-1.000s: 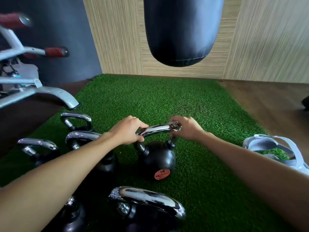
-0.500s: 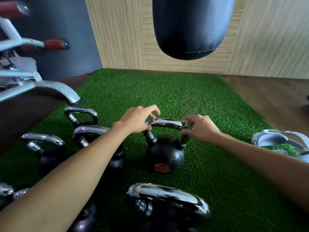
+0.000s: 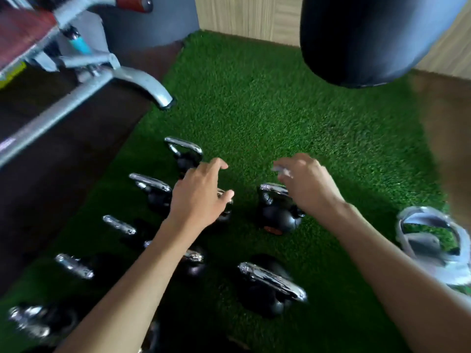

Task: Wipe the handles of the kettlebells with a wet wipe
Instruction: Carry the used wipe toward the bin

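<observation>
Now both hands are off the kettlebell handle: right hand pinches the wet wipe above it, left hand spread and empty beside it. Probably moving to the next one.

kettlebell: black, chrome handle | wet wipe: whitish | turf: green | punching bag: black | wall: beige, striped

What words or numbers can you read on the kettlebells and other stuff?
No text can be read.
Orange round label on the small kettlebell: too blurred.
Yellow patch on the weight bench: too blurred.
Wet wipe in the right hand: no writing visible.
</observation>
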The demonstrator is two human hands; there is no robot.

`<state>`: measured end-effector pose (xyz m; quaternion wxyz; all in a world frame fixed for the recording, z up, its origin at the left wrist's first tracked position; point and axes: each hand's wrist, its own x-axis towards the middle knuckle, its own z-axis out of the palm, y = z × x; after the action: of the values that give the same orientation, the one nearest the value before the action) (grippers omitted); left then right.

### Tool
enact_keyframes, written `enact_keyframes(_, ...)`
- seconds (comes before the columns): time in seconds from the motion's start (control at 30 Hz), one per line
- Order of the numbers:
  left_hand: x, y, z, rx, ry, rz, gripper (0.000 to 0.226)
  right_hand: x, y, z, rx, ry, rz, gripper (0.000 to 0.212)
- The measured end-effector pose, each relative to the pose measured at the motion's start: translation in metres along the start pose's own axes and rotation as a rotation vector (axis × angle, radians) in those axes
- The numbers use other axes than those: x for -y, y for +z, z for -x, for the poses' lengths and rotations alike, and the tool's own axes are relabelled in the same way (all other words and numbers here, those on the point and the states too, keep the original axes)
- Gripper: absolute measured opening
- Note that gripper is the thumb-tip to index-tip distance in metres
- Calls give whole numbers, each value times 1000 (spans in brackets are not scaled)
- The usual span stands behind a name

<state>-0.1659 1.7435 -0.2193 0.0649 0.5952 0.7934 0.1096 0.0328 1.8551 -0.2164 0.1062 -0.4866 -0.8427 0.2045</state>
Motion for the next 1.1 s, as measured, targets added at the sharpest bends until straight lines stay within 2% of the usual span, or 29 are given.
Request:
enact_keyframes(0.17, -16, -198, 57, 15, -232, 25, 49, 153, -141, 16, 150, -165, -27, 26)
enact_keyframes(0.33, -12, -393, 131, -79, -492, -43, 45, 302, -279, 43, 321, -423, 30, 24)
enact_keyframes(0.53, 18, -562, 244, -204, -805, -13, 47, 474, -370, 89, 396, -738, 96, 20)
enact_keyframes(0.73, 76, -652, 385, -367, -1123, 84, 43, 648, -370, 179, 453, -1019, 83, 34)
enact_keyframes(0.9, 144, -692, 512, -431, -1297, 157, 39, 781, -316, 277, 554, -1157, 101, 38)
enact_keyframes(1.1, 234, -724, 660, -424, -1456, 117, 45, 911, -235, 391, 643, -1245, 116, 37)
